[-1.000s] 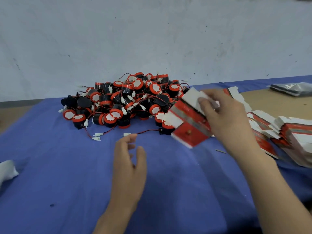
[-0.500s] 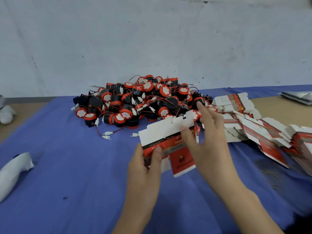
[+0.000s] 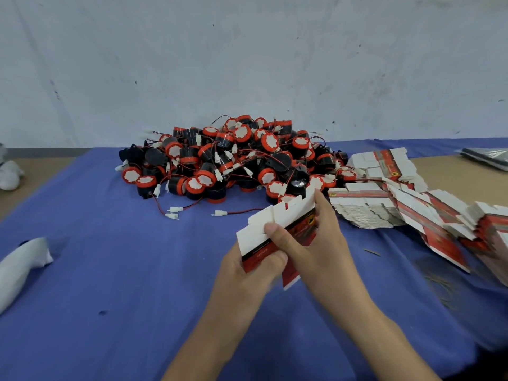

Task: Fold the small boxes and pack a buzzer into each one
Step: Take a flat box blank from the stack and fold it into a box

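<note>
Blue cloth [image 3: 110,270]: left hand [image 3: 247,273], right hand [image 3: 321,251] grip one box [image 3: 275,215].

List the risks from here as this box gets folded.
Left hand and right hand grip the flat box; its slotted flaps could crease or tear. The buzzer pile has tangled red wires, so pulling one may drag others. The fanned box stack beside the right forearm could get knocked.

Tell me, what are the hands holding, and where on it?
One flat box, in both hands. The left hand pinches its lower left corner, thumb on the red front; the right hand has its grip on the middle and right side.
</note>
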Available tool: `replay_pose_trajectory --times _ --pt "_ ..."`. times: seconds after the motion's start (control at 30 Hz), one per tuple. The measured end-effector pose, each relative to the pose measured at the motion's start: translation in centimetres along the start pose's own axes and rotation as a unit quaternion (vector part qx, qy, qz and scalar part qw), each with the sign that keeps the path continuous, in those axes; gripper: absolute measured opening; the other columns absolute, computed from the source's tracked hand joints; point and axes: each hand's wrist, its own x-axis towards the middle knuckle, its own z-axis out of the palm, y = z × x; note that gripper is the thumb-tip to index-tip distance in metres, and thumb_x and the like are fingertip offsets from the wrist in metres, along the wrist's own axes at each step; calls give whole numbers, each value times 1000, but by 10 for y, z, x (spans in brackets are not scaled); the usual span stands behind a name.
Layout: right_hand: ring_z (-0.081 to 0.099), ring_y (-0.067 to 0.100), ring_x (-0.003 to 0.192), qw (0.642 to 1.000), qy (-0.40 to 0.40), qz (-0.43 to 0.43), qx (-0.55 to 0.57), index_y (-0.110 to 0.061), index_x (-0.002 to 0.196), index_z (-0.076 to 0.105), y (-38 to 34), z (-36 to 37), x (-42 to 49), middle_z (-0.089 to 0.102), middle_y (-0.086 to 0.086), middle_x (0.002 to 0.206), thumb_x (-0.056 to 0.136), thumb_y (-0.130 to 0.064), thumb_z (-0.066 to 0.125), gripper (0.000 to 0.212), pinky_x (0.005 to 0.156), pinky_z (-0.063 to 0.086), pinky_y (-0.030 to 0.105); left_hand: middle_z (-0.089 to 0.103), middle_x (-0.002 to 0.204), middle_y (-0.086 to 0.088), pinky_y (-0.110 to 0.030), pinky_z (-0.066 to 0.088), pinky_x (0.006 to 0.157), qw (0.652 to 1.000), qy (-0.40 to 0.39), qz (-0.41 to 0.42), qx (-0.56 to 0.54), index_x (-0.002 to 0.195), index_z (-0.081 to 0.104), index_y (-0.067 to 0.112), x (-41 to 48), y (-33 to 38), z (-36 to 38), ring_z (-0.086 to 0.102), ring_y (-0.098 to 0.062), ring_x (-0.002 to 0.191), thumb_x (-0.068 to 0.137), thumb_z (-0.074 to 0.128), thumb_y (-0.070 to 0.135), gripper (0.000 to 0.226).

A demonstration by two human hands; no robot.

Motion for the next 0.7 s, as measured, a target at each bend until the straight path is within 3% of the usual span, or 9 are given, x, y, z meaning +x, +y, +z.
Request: replay_pose_trajectory --times 0.2,0.33,0.43,0.5,0.57,0.6,0.7 --pt "57 5 124 998 -47 22 -39 -41 148 36 -1 1 -7 57 -20 135 68 -81 63 93 100 53 39 74 99 21 -11 53 73 999 -13 -28 -27 89 66 67 -3 4 -1 70 1 95 78 64 38 31" --pt "58 6 122 993 -82 -22 -76 -42 154 28 -5 -3 -9 58 -21 134 79 -79 52 87 98 54 38 74 104 21 -15 55 74 999 4 -16 -37 103 64 65 -3 5 -2 71 -3 98 84 65 56 21" --pt "45 -3 136 983 -156 -52 -83 -46 159 10 -5 -1 -17 44 -28 149 89 -80 34 81 108 46 34 75 105 13 -28 60 74 998 33 -16 -53 104 65 60 0 5 -9 73 -12 99 68 63 79 40" --pt "18 -10 148 976 -188 -70 -82 -47 159 2 -4 6 -23 15 -32 162 92 -82 24 78 120 29 26 76 105 8 -35 61 77 997 48 -18 -52 105 67 52 3 4 -11 73 -14 98 54 58 94 67" --pt "0 -14 148 973 -176 -119 -92 -48 156 -3 -8 14 -27 -7 -34 163 97 -76 17 69 116 17 7 75 110 8 -36 58 85 997 55 -12 -50 109 67 50 4 2 -10 71 -12 104 52 52 99 77" --pt "-3 -11 149 971 -165 -141 -96 -50 155 -5 -10 18 -28 -11 -32 163 99 -72 16 64 114 15 4 74 113 9 -34 56 87 997 53 -9 -63 111 68 49 4 3 -8 69 -12 108 54 50 98 77" --pt "-1 -2 153 971 -148 -161 -97 -54 152 -5 -10 24 -29 -5 -34 163 98 -72 21 63 124 16 23 72 119 2 -27 57 84 988 60 -45 -135 117 70 38 4 4 -8 67 -15 113 61 49 95 83"
